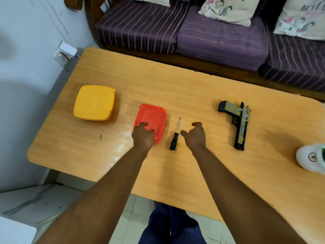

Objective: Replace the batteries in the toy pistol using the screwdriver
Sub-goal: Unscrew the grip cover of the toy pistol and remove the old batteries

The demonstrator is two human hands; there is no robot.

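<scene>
Screwdriver between red lid, pistol

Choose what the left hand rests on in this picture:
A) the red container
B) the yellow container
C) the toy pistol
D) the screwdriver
A: the left hand lies with its fingers on the lid of the red container; the screwdriver lies untouched beside it.

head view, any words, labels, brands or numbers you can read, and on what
Right cream printed cushion: dark script, cut off and blurred, unreadable.
Camouflage-patterned toy pistol: small print along the barrel, too small to read.
White round object at table edge: circular emblem, no legible words.
Nothing else carries text.
</scene>
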